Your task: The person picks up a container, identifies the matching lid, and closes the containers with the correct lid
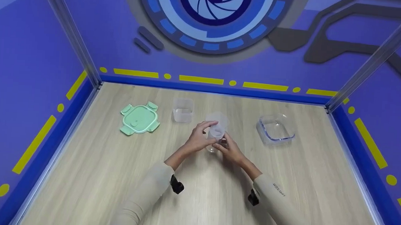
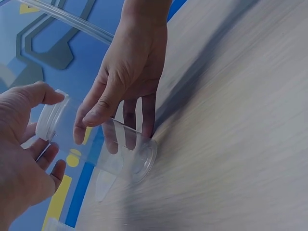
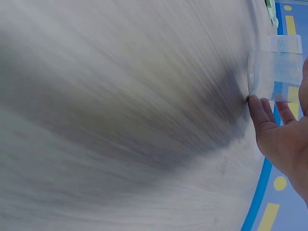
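A clear plastic jar (image 2: 120, 161) stands upright on the table between the two hands, with a translucent white lid (image 2: 50, 115) at its top. My left hand (image 1: 199, 138) grips the lid, thumb and fingers on opposite sides of the rim. Lower down, my right hand (image 1: 231, 149) holds the jar's body, its thumb on one side and fingers on the other in the left wrist view. In the right wrist view, the right hand (image 3: 284, 139) has its fingertips at the jar's (image 3: 262, 72) base. Just behind the jar lies a translucent round piece (image 1: 221, 118), partly hidden.
A green snap-on lid (image 1: 139, 118) lies at the left. Near it stands a translucent square container (image 1: 183, 110). A clear glass box with a bluish rim (image 1: 276, 129) is at the right. Printed walls and metal posts (image 1: 374, 60) bound the wooden table (image 1: 95, 175).
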Tool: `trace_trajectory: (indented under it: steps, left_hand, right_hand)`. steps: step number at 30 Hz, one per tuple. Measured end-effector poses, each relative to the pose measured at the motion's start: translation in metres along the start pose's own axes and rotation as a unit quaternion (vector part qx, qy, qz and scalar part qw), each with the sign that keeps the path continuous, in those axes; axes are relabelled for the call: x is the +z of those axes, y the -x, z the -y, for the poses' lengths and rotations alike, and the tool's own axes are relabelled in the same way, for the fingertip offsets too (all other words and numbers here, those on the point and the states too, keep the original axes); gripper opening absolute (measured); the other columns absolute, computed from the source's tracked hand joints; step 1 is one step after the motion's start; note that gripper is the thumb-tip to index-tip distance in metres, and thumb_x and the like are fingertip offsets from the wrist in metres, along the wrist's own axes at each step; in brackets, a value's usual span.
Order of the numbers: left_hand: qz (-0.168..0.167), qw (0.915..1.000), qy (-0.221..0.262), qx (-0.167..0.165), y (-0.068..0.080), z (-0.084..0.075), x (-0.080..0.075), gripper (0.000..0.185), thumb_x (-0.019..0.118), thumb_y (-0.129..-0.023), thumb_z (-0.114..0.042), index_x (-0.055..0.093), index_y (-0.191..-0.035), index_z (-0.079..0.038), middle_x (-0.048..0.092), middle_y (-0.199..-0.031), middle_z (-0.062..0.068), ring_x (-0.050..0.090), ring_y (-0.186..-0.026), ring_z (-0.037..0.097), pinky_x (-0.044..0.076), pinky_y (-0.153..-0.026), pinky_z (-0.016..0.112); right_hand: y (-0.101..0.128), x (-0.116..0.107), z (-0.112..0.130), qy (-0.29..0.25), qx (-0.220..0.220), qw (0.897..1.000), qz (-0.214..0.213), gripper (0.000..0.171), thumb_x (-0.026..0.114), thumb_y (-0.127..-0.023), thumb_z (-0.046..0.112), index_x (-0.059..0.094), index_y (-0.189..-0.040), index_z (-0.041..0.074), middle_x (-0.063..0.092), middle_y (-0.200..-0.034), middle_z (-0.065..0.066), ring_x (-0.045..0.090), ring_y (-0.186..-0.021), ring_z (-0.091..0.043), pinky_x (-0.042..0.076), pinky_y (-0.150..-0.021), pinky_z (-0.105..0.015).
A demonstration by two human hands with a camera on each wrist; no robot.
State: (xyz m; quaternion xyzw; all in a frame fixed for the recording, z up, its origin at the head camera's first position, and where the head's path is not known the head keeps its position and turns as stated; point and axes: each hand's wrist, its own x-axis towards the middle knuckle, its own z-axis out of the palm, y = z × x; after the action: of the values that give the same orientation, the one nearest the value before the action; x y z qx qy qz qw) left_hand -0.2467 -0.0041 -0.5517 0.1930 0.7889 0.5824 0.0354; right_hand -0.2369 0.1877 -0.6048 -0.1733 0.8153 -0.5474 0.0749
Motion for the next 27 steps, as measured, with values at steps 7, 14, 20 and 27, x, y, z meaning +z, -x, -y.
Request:
trace_trajectory:
  steps: [7, 14, 20, 27]
  left_hand:
    - [-0.046, 0.9987, -0.018, 0.016, 0.003, -0.006, 0.003, 0.074, 0.086, -0.08, -0.018, 0.052, -0.145, -0.008, 0.053, -0.146, 0.013, 0.045, -0.135, 0.03, 0.041, -0.111, 0.05]
    - [-0.079, 0.9957, -0.048, -0.001, 0.002, -0.008, 0.011, 0.075, 0.089, -0.076, -0.023, 0.054, -0.14, -0.007, 0.059, -0.132, 0.014, 0.052, -0.125, 0.028, 0.041, -0.107, 0.046]
    - [-0.096, 0.9935, -0.061, -0.008, 0.003, -0.011, 0.016, 0.073, 0.089, -0.075, -0.021, 0.056, -0.137, -0.004, 0.06, -0.13, 0.017, 0.052, -0.123, 0.03, 0.041, -0.106, 0.049]
    - [-0.115, 0.9886, -0.094, -0.022, 0.003, -0.01, 0.02, 0.07, 0.09, -0.074, -0.024, 0.059, -0.134, -0.005, 0.061, -0.127, 0.014, 0.054, -0.121, 0.028, 0.042, -0.105, 0.047]
  right_hand:
    - [-0.001, -0.003, 0.003, 0.007, 0.004, 1.0, -0.012, 0.061, 0.067, -0.099, 0.013, 0.038, -0.152, 0.001, 0.057, -0.139, -0.026, 0.057, -0.13, -0.043, 0.048, -0.109, -0.055]
    - [-0.001, -0.002, 0.003, -0.024, 0.025, 0.999, -0.02, 0.065, 0.07, -0.096, 0.009, 0.038, -0.153, 0.0, 0.058, -0.137, -0.027, 0.058, -0.13, -0.043, 0.048, -0.11, -0.055]
    - [0.001, 0.002, 0.004, -0.054, 0.028, 0.998, -0.033, 0.068, 0.069, -0.095, 0.004, 0.037, -0.155, 0.001, 0.056, -0.141, -0.026, 0.056, -0.131, -0.042, 0.049, -0.107, -0.056]
    - [-0.001, 0.0, 0.002, -0.045, 0.018, 0.998, -0.037, 0.063, 0.069, -0.095, 0.003, 0.04, -0.152, -0.003, 0.057, -0.138, -0.027, 0.057, -0.129, -0.042, 0.049, -0.109, -0.053]
